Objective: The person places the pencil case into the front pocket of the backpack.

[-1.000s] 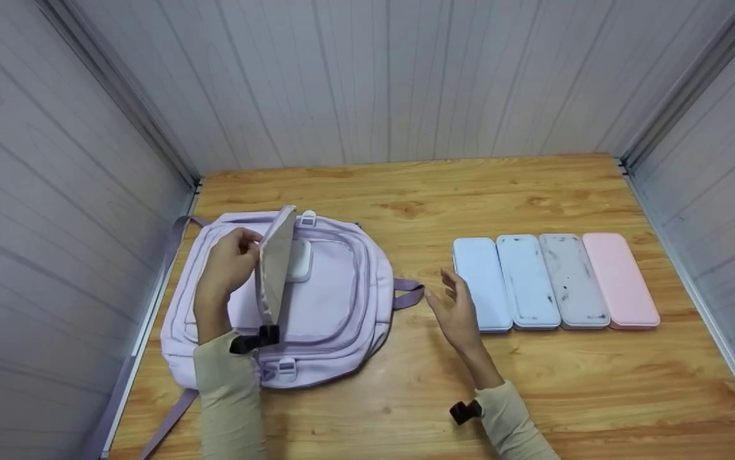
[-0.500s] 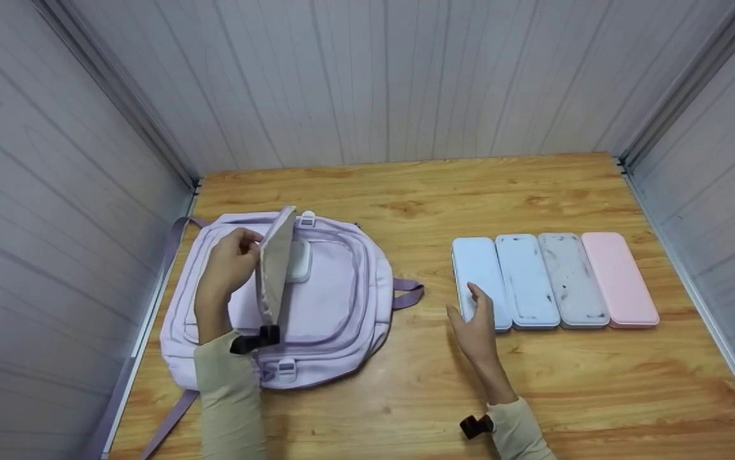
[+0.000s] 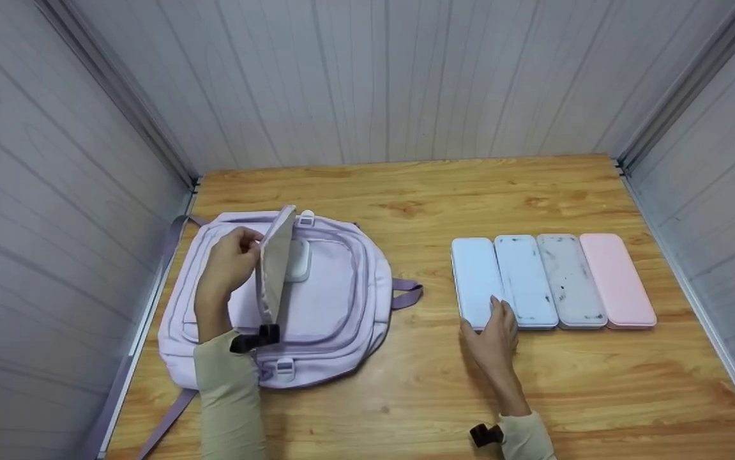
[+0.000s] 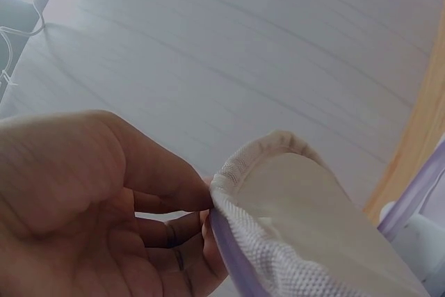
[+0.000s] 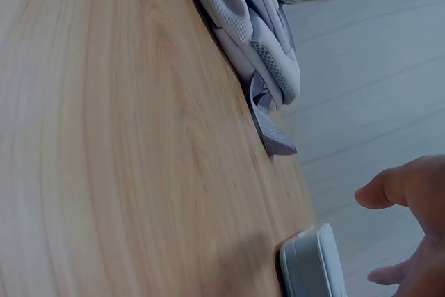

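Observation:
A lilac backpack (image 3: 332, 300) lies flat on the table, its front pocket flap (image 3: 272, 268) lifted upright. My left hand (image 3: 230, 265) pinches the flap's edge; in the left wrist view its thumb and fingers meet at the pale fabric border (image 4: 240, 165). Inside the pocket sits a small white rounded case (image 3: 300, 260), partly hidden behind the flap. At the near end of a light blue oblong case (image 3: 477, 271) is my right hand (image 3: 493, 342), thumb and fingers spread over it. The right wrist view has that case (image 5: 306, 262) below the parted fingers.
Beside the light blue case, side by side, are a scuffed pale blue case (image 3: 527, 281), a marked grey case (image 3: 573, 281) and a pink case (image 3: 619, 281). The backpack's top loop (image 3: 407, 294) points toward them. Panel walls (image 3: 380, 83) enclose the wooden table (image 3: 431, 211).
My right hand has moved right and toward the near edge, from beside the backpack's loop to the near end of the light blue case. The left hand keeps holding the flap.

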